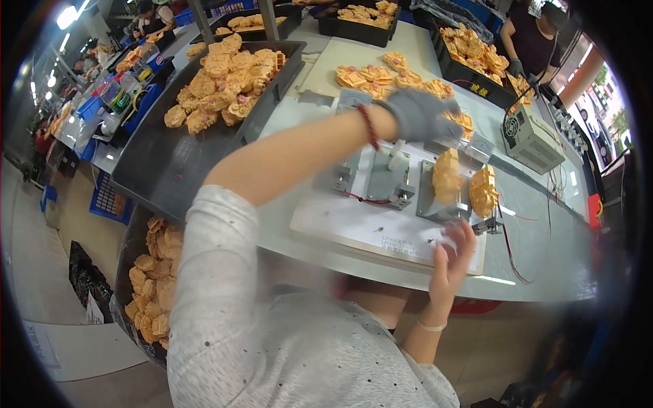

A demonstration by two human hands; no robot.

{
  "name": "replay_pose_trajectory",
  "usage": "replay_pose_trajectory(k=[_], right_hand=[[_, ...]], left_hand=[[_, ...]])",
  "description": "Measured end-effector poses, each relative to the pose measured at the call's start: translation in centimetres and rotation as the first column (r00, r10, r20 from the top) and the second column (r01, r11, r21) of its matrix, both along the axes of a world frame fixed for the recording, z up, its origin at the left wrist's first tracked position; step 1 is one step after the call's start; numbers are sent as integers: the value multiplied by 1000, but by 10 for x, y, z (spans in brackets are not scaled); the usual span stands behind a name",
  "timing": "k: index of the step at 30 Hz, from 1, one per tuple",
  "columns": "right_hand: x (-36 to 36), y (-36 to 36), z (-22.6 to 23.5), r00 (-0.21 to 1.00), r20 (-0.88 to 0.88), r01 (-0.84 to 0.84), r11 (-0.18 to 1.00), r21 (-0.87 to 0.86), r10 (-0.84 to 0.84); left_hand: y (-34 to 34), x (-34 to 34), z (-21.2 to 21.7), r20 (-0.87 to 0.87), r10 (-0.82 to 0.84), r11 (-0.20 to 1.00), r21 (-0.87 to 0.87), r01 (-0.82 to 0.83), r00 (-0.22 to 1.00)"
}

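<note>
My left hand (418, 115), in a grey glove, is stretched across the table above the back of a row of metal fixtures. It is blurred, so whether its fingers hold anything is unclear. My bare right hand (454, 257) is at the front edge of the white board (340, 228), fingers stretched out and apart, with nothing seen in it. Just beyond its fingertips, one orange-yellow plastic part (447, 178) stands blurred on a metal fixture (425, 194). A second orange-yellow part (483, 192) stands on the fixture to its right. A fixture (391, 178) further left bears no orange part.
A black tray (153, 160) heaped with orange parts lies at the left, and another bin of them (139, 299) below it. More parts (374, 78) lie behind the fixtures. A beige instrument box (534, 143) and loose wires (510, 255) are at the right. A co-worker (534, 37) works at the far right.
</note>
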State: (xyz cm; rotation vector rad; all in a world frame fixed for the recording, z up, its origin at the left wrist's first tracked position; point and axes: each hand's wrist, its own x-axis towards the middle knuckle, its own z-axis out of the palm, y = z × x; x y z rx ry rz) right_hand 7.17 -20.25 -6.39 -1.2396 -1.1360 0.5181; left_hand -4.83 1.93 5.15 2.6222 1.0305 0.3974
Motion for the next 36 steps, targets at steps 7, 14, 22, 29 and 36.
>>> replay_pose_trajectory(k=[7, 14, 22, 29, 36], right_hand=[[2, 23, -23, 993, -109, 51, 997, 55, -45], [25, 20, -44, 988, -65, -123, 971, 206, 139], [48, -77, -37, 974, -44, 226, 970, 86, -223], [95, -126, -67, 936, 23, 352, 923, -158, -352], [80, -18, -10, 967, 40, 254, 967, -37, -252]], left_hand=[[-62, 54, -20, -389, -232, 970, -161, 183, 891], [-46, 58, -29, -274, -68, 992, 79, 93, 959], [125, -144, 34, 197, 415, 823, 335, -459, 888], [187, -229, -29, 37, 794, 581, 245, -776, 607], [8, 54, 4, 111, -56, 994, 96, 45, 992]])
